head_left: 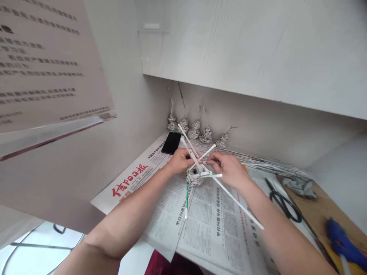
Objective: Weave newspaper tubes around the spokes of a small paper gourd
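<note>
A small round piece woven from rolled newspaper [194, 180] sits between my hands, with a dark opening in its top. Several thin paper rods stick out from it; a long white one [237, 204] slants to the lower right and a green one [187, 198] points toward me. My left hand [181, 160] is closed at the far left side of the woven piece, fingers around it and the rod bases, partly hidden by rods. At the right of it, my right hand [226, 167] pinches a paper rod near the rim, thumb and forefinger together.
Several finished gourd-shaped woven pieces [194, 130] stand along the back wall. A black phone [171, 143] lies on the newspaper [209, 236] to the left. Black scissors [283, 202], a crumpled bundle [301, 187] and a blue glue gun [344, 242] lie at right. An overhead panel [252, 49] hangs low.
</note>
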`<state>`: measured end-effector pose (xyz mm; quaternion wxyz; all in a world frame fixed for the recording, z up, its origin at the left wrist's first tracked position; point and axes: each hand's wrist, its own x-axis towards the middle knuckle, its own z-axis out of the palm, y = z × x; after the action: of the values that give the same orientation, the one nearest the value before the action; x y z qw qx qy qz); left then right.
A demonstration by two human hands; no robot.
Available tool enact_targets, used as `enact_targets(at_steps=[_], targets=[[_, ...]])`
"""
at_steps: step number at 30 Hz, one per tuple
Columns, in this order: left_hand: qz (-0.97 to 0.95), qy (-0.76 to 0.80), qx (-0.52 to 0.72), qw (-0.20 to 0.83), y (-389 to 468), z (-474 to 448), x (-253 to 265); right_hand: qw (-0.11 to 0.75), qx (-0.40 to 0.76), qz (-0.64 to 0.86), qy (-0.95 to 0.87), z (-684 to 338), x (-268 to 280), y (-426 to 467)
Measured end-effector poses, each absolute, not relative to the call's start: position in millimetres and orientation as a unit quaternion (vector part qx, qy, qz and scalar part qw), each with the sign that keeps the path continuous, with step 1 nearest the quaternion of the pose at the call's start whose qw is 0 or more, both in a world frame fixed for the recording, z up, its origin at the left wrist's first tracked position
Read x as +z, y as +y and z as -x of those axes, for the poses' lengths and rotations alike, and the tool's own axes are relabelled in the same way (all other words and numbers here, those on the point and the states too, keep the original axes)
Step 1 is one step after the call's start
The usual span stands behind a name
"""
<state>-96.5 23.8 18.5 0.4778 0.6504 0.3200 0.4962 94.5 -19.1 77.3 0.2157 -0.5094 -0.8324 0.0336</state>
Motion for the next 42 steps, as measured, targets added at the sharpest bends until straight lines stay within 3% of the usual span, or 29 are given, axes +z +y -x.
enact_targets(at_steps=[8,14,16,18,21,23,30,42], targets=[[-0.630,0.273,0.500,0.528,13,82,13,0.241,-0.040,0.530,-0.812,-114,67,-42],[-0.576,0.264,0.534,0.560,8,72,11,0.456,-0.179,0.499,-0.715,-127,60,-63],[-0.570,0.274,0.541,0.555,8,68,7,0.470,-0.088,0.539,-0.693,-129,47,-66],[-0.570,0.290,0.544,0.543,7,64,3,0.481,0.103,0.571,-0.657,-128,31,-68],[-0.567,0.319,0.555,0.518,4,58,0,0.499,0.361,0.540,-0.573,-123,11,-68],[-0.563,0.333,0.564,0.504,0,55,0,0.517,0.447,0.501,-0.531,-118,2,-69],[-0.598,0.344,0.538,0.484,-14,53,10,0.591,0.427,0.466,-0.501,-102,-18,-66],[-0.558,0.347,0.519,0.547,-18,43,15,0.632,0.428,0.445,-0.470,-114,-13,-65]])
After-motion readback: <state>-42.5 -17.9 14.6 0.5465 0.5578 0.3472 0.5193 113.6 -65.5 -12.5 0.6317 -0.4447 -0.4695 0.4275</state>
